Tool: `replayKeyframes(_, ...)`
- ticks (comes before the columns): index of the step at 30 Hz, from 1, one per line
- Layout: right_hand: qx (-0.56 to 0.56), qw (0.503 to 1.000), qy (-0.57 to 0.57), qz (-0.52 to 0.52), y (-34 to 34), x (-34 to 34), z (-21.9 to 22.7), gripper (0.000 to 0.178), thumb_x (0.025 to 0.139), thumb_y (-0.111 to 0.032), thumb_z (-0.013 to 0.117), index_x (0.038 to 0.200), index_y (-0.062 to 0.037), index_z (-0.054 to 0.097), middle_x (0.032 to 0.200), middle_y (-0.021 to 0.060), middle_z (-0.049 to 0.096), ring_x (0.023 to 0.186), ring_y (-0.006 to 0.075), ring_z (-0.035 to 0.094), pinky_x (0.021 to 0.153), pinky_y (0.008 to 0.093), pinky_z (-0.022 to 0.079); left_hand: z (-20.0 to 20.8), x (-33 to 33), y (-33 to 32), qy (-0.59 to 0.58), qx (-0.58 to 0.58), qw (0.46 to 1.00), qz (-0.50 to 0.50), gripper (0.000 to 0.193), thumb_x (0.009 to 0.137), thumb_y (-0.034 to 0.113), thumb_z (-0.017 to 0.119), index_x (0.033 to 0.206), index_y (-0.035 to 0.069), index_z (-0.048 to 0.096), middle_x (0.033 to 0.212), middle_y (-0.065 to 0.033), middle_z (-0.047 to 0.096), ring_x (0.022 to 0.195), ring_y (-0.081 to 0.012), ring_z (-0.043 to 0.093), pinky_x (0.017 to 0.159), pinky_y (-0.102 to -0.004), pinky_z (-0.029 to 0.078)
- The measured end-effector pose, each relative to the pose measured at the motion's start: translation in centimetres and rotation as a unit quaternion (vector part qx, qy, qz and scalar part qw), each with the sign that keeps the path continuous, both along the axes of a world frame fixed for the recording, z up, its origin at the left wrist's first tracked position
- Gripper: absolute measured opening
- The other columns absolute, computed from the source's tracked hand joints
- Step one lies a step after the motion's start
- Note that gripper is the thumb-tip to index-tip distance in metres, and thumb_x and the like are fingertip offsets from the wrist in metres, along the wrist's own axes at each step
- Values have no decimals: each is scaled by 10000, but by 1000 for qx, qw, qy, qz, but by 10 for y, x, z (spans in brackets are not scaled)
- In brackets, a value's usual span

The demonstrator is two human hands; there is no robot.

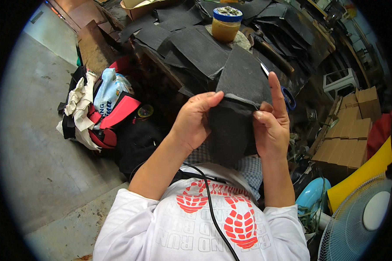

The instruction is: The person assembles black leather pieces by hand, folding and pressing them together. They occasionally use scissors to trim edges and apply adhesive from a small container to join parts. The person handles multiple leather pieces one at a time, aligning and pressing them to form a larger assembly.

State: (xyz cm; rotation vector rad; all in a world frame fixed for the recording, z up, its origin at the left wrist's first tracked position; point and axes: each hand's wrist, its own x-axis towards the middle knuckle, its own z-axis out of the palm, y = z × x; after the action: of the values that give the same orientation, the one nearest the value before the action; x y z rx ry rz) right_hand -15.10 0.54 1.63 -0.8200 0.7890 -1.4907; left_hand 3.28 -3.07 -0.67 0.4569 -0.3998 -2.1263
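Observation:
Both my hands hold a black leather-like piece [233, 130] in front of my lap. A pale, rough edge runs across it between my thumbs. My left hand [194, 119] pinches its left side, thumb on top. My right hand [272, 130] grips the right side between thumb and curled fingers, with the index finger pointing up. Beside that finger show a bright blade tip and the blue handle of scissors [288, 99]; my hand hides their middle, so I cannot tell whether it touches them. Black sheets [198, 50] overlap on the workbench just beyond.
A jar of yellowish paste [225, 29] with a blue rim stands on the bench, near a dark rod-like handle [272, 54]. Left is a bin heaped with scraps [100, 104]. Cardboard boxes [346, 130] and a fan [361, 222] stand right. A black cable [207, 187] crosses my shirt.

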Motion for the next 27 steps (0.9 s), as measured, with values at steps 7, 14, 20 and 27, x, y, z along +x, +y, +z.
replayKeyframes(7,-37,998,30,30,7,1,12,1117,721,-7,665,1582,-153,-32,1305,113,556,1034,153,602,914,296,502,14,-3,14,-232,-225,940,106,231,1007,174,542,1031,-6,684,1088,-56,666,948,-79,607,831,-205,480)
replayKeyframes(14,-75,983,164,31,14,13,12,1033,789,115,604,1591,-168,18,1233,131,633,1108,189,632,924,280,507,43,-6,-9,-114,-294,877,361,290,980,77,537,1261,11,527,1198,-109,633,1094,-190,628,950,-328,509)
replayKeyframes(20,-82,902,424,-4,-30,-36,27,811,813,111,568,1548,-91,293,1480,70,435,828,67,496,757,199,465,35,22,-53,-116,-163,911,360,626,910,17,596,1451,1,281,1198,-95,565,1035,-151,577,932,-307,455)
replayKeyframes(27,-26,825,564,-29,-26,-56,26,831,795,56,637,1538,-183,352,826,46,544,721,132,512,725,274,467,23,24,-89,-471,-324,673,469,876,909,153,652,1564,66,76,1583,-289,134,1468,-356,193,1168,-525,176)
